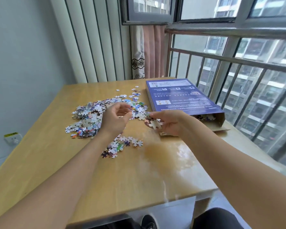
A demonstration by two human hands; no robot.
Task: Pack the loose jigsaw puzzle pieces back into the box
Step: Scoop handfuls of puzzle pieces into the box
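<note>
Our right hand (168, 123) pinches a few jigsaw pieces (154, 123) beside the blue box (180, 96) at the table's (48, 146) right edge, our left hand (115, 119) curls loosely, empty, over the pile (87, 119); light, thin, easily scattered, best scooped in handfuls.

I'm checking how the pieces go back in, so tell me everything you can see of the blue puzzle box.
The flat blue cardboard puzzle box lies on the wooden table near the window railing, printed side up with white text panels. Its near end is open, the plain brown flap folded out onto the table, and some pieces show inside the opening. The right hand, holding pieces, is just in front of that opening.
</note>
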